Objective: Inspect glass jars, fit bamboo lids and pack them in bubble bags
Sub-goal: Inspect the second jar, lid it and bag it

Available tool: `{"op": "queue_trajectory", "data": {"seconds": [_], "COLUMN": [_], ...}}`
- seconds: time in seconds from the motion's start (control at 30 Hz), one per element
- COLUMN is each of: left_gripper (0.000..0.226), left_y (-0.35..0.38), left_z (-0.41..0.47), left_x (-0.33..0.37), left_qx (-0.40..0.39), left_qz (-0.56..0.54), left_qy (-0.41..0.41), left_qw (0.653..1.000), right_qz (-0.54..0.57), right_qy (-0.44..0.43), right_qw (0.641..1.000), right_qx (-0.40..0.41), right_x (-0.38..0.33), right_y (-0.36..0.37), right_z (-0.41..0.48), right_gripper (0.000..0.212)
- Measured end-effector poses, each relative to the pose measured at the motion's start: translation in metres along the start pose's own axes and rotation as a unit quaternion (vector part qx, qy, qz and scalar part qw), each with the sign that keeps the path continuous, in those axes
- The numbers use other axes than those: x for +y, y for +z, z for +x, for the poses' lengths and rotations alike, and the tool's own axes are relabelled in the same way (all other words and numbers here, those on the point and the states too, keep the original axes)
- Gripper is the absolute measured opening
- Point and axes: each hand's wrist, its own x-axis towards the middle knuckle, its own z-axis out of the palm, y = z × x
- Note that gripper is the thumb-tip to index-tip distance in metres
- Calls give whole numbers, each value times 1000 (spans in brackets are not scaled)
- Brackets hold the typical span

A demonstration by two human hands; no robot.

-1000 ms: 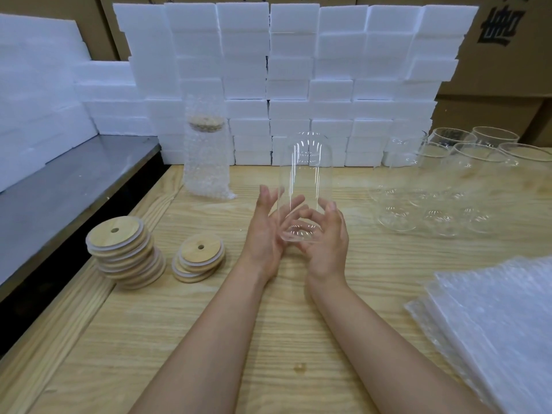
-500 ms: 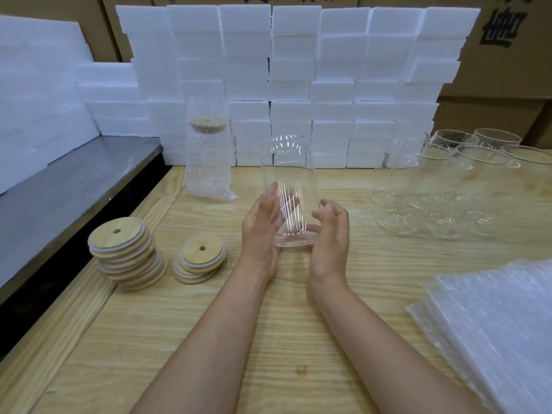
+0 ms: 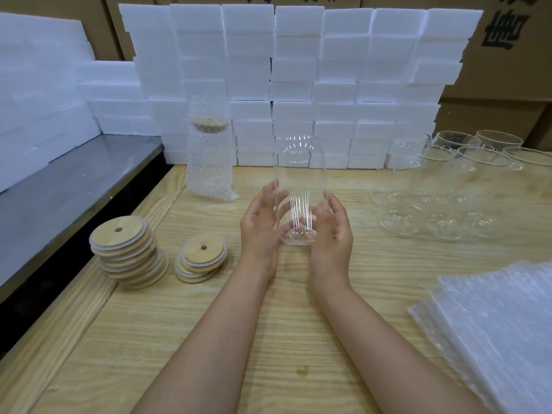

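The jar [image 3: 300,180] is held upright above the desk [image 3: 268,339], between both hands. The left hand [image 3: 258,231] presses straight fingers [image 3: 270,192] against its side. The right hand [image 3: 333,234] curls its fingers round the base.

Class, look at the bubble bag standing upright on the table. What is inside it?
Through the bubble bag a round bamboo lid shows near the top. Below it the bubbles blur everything, so the glass beneath cannot be made out.
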Motion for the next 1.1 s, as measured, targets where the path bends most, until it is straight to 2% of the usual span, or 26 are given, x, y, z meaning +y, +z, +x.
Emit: {"op": "queue_trajectory", "data": {"seconds": [0.13, 0.27, 0.4, 0.5, 0.6, 0.7, 0.8, 0.9, 1.0, 1.1], "left_gripper": [51, 59, 68, 67, 64, 55, 47, 48, 62, 65], "left_y": [-2, -1, 1, 1, 0, -1, -1, -2, -3, -5], "left_z": [2, 0, -2, -3, -2, -2, -3, -2, -2, -3], "left_x": [0, 3, 2, 3, 3, 2, 2, 2, 3, 2], "left_qx": [1, -40, -83, -74, -61, -54, -45, -41, -47, -57], "left_qz": [4, 11, 30, 24, 7, -25, -59, -49, -32, -25], "left_qy": [-12, -71, -93, -86, -75, -67, -66, -56, -47, -42], "left_qw": [1000, 997, 992, 993, 995, 996, 995, 996, 997, 997], "right_qz": [75, 161, 191, 178, 117, 50, 4, -35, -99, -124], "right_qy": [72, 131, 164, 171, 156, 89, 29, -6, -49, -41], "right_qw": [995, 978, 967, 968, 981, 995, 1000, 999, 991, 986], "right_qx": [11, -12, -33, -40, -25, 13, -4, -39, -75, -103], "right_x": [-2, -4, -3, -3, -2, -2, -3, -6, -7, -2], "right_y": [1, -1, -1, -1, 0, 1, -1, -3, -5, -6], "right_z": [5, 5, 5, 5, 6, 7, 5, 3, 4, 6], "right_gripper": [24, 31, 29, 27, 27, 25, 18, 49, 64, 72]}}
